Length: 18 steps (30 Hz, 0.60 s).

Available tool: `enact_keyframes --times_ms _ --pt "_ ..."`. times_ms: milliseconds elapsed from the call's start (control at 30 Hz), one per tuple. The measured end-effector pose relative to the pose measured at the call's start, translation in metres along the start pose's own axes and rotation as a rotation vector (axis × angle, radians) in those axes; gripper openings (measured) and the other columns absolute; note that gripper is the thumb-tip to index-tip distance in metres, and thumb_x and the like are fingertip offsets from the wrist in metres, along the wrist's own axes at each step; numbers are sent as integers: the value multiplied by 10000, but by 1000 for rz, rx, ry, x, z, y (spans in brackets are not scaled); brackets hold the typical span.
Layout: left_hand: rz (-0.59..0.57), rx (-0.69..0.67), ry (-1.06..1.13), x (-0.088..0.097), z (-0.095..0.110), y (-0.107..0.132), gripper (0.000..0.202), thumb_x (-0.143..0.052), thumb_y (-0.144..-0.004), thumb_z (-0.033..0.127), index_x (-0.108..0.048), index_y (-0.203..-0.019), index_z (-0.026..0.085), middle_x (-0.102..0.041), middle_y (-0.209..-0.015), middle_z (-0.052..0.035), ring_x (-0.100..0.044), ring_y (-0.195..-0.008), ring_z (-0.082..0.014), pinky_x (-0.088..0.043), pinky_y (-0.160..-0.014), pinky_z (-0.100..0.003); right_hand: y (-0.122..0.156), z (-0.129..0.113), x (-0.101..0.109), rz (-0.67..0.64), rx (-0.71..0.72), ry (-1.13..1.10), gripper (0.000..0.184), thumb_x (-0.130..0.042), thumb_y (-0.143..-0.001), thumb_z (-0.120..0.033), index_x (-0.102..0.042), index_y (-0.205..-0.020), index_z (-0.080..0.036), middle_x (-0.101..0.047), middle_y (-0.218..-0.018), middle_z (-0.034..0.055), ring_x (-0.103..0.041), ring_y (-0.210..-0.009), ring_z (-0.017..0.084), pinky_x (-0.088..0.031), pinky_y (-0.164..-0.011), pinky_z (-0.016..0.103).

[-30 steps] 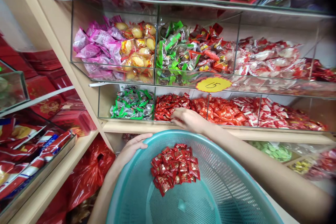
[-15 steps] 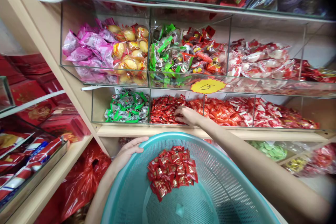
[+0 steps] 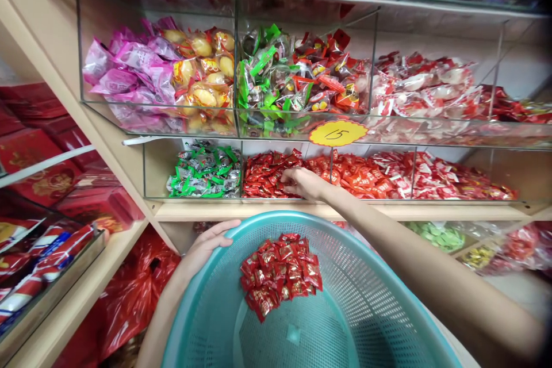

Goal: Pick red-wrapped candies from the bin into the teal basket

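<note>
My left hand (image 3: 209, 246) is closed on the left rim of a teal plastic basket (image 3: 207, 305), with its fingers lying over the edge. Inside that perforated basket rests a small heap of red wrapped candies (image 3: 282, 273) with gold print. My right hand (image 3: 302, 183) reaches past the basket's far rim into a clear shelf bin. Its fingers are curled down onto the dark red wrapped candies (image 3: 264, 175) there; how many pieces they grip is hidden.
Green-and-silver wrapped candies (image 3: 204, 171) fill the bin on the left, orange-red packets (image 3: 360, 175) the one on the right. Above runs a clear-fronted shelf bearing a yellow price tag (image 3: 337, 133). A wooden upright (image 3: 99, 132) slants on the left beside a red plastic bag (image 3: 140, 293).
The view has shifted slightly, so the shelves sit a little higher and further left. My right hand stays among the red candies with its fingers more curled. My left hand keeps the basket rim.
</note>
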<state>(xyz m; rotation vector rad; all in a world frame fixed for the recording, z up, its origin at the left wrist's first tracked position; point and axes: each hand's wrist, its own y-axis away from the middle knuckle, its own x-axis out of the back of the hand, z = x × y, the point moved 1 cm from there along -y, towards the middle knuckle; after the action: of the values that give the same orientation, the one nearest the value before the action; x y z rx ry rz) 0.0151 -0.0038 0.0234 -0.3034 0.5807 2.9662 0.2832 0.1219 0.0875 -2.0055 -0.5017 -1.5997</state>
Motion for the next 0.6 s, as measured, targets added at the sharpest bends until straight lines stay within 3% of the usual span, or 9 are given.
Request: enact_keyframes --times_ms 167,367,467,600 --pt "-18 -13 -12 1 -2 -2 436 -684 -616 155 -684 -1047 220 -743 -925 -9 -645 -732 -164 -464 -693 -261 19 -4 16 130 67 -80 256 -596 -814 -232 -607 -1051 -136 -657 -973 91 -573 -888 183 -425 -791 292" --pt "-9 -4 -17 0 -3 0 472 -689 -592 159 -675 -1061 209 -744 -915 -3 -647 -725 -168 -461 -700 -266 50 -29 36 205 171 -177 193 -572 -846 -269 -610 -1002 -162 -636 -927 70 -550 -859 185 -439 -775 329" --pt "-4 -2 -21 0 -3 1 466 -686 -596 159 -676 -1059 212 -746 -903 4 -645 -721 -159 -460 -694 -255 63 -44 29 186 225 -234 193 -551 -866 -286 -608 -1010 -171 -633 -938 66 -545 -870 179 -441 -774 318" --pt "-8 9 -14 -1 -3 2 490 -676 -604 150 -657 -1091 205 -747 -882 3 -642 -695 -151 -464 -672 -248 72 -57 2 97 292 -284 175 -536 -877 -259 -612 -1004 -165 -647 -949 76 -563 -896 179 -442 -803 320"
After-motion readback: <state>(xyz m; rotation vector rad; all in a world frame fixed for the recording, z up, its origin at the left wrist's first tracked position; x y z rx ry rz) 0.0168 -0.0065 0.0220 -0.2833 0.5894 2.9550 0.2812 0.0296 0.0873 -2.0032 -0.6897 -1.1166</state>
